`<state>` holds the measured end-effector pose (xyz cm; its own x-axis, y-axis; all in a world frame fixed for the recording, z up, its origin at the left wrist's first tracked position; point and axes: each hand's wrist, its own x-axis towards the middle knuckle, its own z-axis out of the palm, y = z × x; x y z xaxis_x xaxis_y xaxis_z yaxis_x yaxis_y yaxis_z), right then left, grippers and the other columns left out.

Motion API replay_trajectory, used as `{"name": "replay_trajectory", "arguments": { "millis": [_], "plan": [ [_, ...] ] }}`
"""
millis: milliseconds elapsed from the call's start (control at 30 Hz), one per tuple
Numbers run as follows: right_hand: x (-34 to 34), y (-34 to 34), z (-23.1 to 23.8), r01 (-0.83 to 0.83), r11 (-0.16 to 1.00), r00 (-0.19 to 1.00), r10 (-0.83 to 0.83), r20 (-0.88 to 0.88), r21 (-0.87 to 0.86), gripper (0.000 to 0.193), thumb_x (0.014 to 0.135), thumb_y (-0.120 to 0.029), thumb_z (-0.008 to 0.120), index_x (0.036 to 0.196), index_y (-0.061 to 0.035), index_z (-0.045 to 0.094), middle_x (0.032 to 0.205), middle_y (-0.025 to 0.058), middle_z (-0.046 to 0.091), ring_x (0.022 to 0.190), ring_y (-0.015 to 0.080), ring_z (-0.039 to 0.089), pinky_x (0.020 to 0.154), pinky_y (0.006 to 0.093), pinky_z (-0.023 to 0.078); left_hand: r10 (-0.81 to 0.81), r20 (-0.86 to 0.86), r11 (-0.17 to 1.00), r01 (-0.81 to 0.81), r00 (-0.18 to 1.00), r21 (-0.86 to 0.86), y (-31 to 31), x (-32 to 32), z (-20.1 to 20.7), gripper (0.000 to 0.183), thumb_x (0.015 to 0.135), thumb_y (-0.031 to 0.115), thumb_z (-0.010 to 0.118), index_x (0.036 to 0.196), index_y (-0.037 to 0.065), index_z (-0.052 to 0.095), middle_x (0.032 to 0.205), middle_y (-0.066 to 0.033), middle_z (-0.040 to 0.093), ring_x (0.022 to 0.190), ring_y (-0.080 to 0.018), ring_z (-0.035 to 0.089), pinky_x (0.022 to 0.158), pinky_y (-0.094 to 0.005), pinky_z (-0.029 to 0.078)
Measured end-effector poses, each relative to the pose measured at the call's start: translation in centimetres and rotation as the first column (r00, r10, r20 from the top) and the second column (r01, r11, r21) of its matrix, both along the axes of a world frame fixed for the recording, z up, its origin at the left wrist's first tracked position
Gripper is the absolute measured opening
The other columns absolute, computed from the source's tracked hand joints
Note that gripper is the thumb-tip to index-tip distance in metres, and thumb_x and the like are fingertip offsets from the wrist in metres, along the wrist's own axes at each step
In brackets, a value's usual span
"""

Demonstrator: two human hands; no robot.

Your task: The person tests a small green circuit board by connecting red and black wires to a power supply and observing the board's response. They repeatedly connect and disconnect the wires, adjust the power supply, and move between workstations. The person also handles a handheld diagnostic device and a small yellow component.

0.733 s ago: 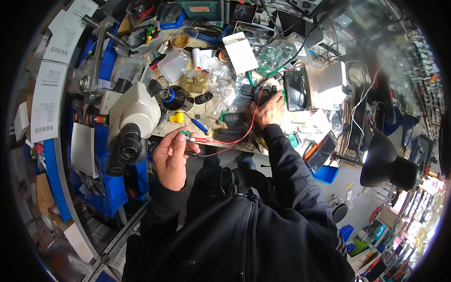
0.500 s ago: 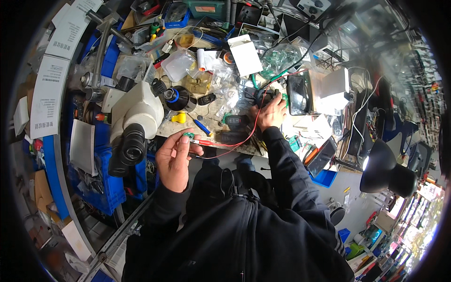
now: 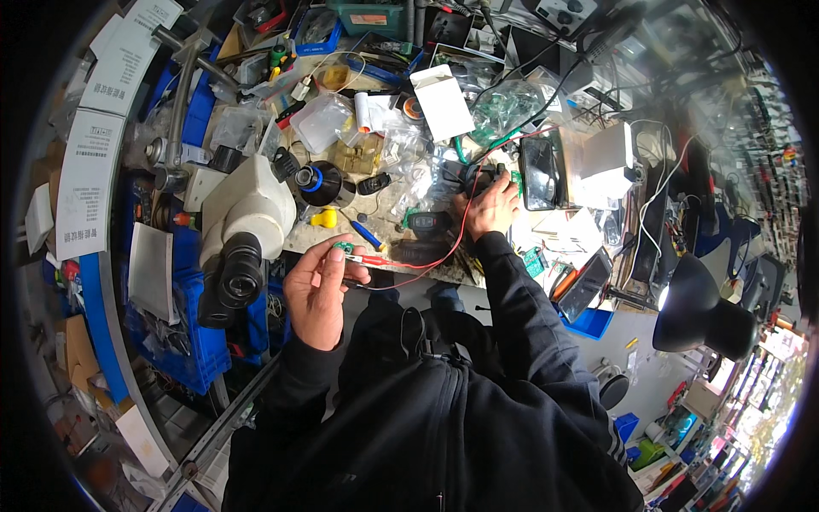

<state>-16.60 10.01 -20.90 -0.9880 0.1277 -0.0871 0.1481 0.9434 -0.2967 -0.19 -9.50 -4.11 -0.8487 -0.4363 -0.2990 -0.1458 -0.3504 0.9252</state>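
Between thumb and fingers, my left hand [image 3: 317,294] pinches a small green circuit board [image 3: 343,247] at the bench's near edge. A red test clip [image 3: 368,260] meets the board, with a thin red wire [image 3: 452,247] trailing from it. Farther right, my right hand [image 3: 490,203] reaches onto the bench, fingers curled at a dark object [image 3: 485,177] mostly hidden under them. The red wire passes close to that hand. Between the hands lie a dark key fob [image 3: 429,222] and a blue-handled screwdriver [image 3: 368,235].
A white microscope [image 3: 247,209] stands left of my left hand. A dark-screened device [image 3: 543,175] lies beyond my right hand, near an open white box [image 3: 441,102]. A black lamp [image 3: 704,307] juts in at right. Clear bags and parts clutter the bench.
My view has shifted very slightly. Both hands keep nearly the same place and grip, with the circuit board still in my left hand.
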Motion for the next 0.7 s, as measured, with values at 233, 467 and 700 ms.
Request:
{"name": "replay_trajectory", "arguments": {
  "millis": [233, 467, 700],
  "plan": [
    [0.0, -0.2, -0.1, 0.03, 0.999, 0.999, -0.029, 0.014, -0.017, 0.103, 0.059, -0.039, 0.081, 0.137, -0.0005, 0.027, 0.123, 0.0225, 0.043, 0.114, 0.0385, 0.045, 0.093, 0.0475, 0.037, 0.012, -0.011, 1.0, -0.012, 1.0, 0.008, 0.1, 0.0, 0.0, 0.025, 0.096, 0.013, 0.05, 0.114, -0.003, 0.058, 0.095, -0.0112, 0.066, 0.071, -0.0114, 0.062, 0.066, -0.0224, 0.05],
    [0.6, 0.5, -1.0, -0.04, 0.999, 0.992, 0.037, -0.122, -0.017, 0.109, 0.06, -0.043, 0.08, 0.139, 0.0042, 0.022, 0.127, 0.0258, 0.041, 0.115, 0.0405, 0.045, 0.095, 0.0475, 0.037, 0.025, -0.004, 1.0, -0.025, 1.0, -0.008, 0.0, 0.0, 0.0, 0.024, 0.096, 0.013, 0.051, 0.114, -0.002, 0.058, 0.095, -0.0112, 0.066, 0.07, -0.0116, 0.062, 0.064, -0.0214, 0.049],
    [1.9, 1.3, -0.9, -0.03, 0.999, 0.997, 0.032, -0.077, 0.019, 0.116, 0.061, -0.049, 0.079, 0.141, 0.0078, 0.017, 0.125, 0.0269, 0.042, 0.114, 0.0417, 0.045, 0.096, 0.0461, 0.038, 0.031, -0.001, 1.0, -0.031, 1.0, -0.005, -0.1, 0.1, -0.1, 0.024, 0.096, 0.014, 0.052, 0.113, -0.001, 0.058, 0.095, -0.0109, 0.067, 0.069, -0.0121, 0.062, 0.061, -0.02, 0.047]
  ]
}}
